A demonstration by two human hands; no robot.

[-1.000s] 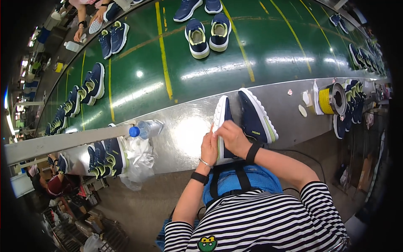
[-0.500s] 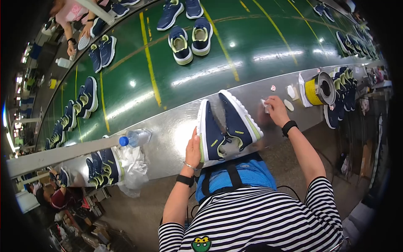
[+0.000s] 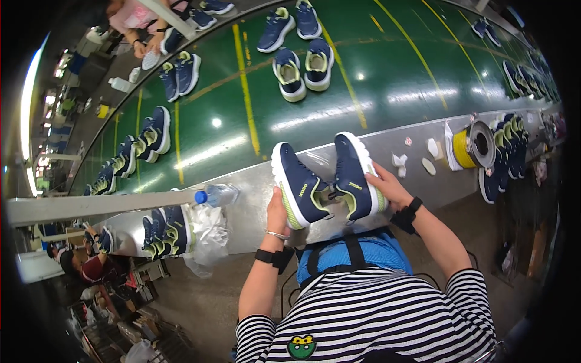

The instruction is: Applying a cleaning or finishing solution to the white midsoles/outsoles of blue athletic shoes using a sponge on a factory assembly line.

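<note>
Green and wide, a conveyor belt point(image 3: 387, 66) with yellow lines fills the upper half of the view, carrying pairs of navy shoes with pale green linings, such as the pair point(image 3: 302, 66) near the middle. Along its near edge runs a grey metal counter point(image 3: 254, 206), curved by the lens. On the counter a clear water bottle point(image 3: 216, 195) with a blue cap lies on its side, just above a crumpled clear plastic bag point(image 3: 209, 233) and a pair of navy shoes point(image 3: 166, 233). Further right stand a yellow tape roll point(image 3: 469, 145) and a few small white pieces point(image 3: 431, 148), with more navy shoes point(image 3: 499, 157) beside them.

The person stands at the counter's edge, holding a shoe in each hand above it. The left hand point(image 3: 277, 215) is closed around the left shoe point(image 3: 298, 184); the right hand point(image 3: 387, 187) grips the right shoe point(image 3: 354, 175). The two shoes nearly touch at their near ends. Bare counter lies between the shoes and the bottle, and between the shoes and the white pieces. Another person's hands point(image 3: 142, 42) work at the belt's far left edge
</note>
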